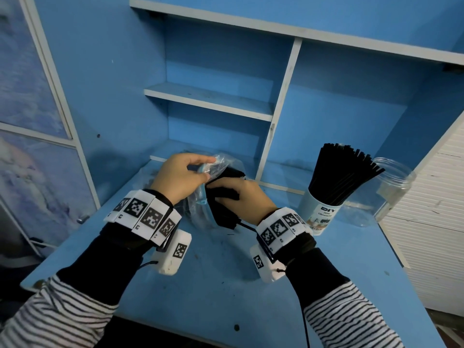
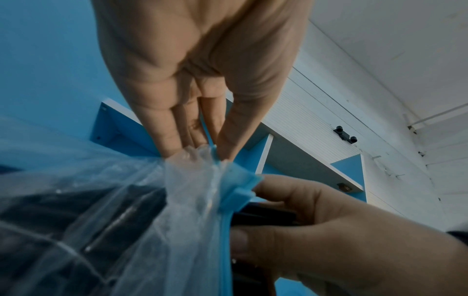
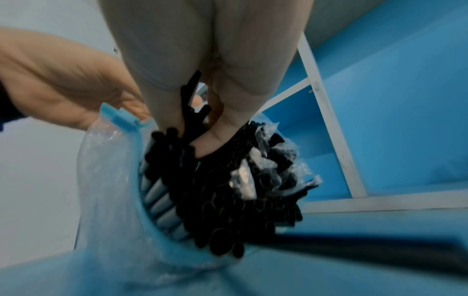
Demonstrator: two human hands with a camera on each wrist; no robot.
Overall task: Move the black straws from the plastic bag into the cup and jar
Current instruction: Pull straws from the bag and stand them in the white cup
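A clear plastic bag (image 1: 221, 162) with a blue zip strip (image 2: 238, 190) lies on the blue desk, full of black straws (image 3: 228, 196). My left hand (image 1: 180, 175) pinches the bag's rim (image 2: 200, 154) and holds it up. My right hand (image 1: 241, 197) grips a thick bundle of black straws (image 1: 223, 209) at the bag's mouth, fingers pushed in among the straw ends (image 3: 192, 128). A pale cup (image 1: 319, 212) labelled DIY stands to the right, packed with fanned black straws (image 1: 344, 172). Behind it sits an empty clear jar (image 1: 386, 192).
The blue desk (image 1: 226, 285) has shelves (image 1: 208, 99) and a white divider (image 1: 281, 106) behind the bag. A white panelled wall (image 1: 431, 222) bounds the right side. A black cable (image 1: 305, 320) trails from my right wrist.
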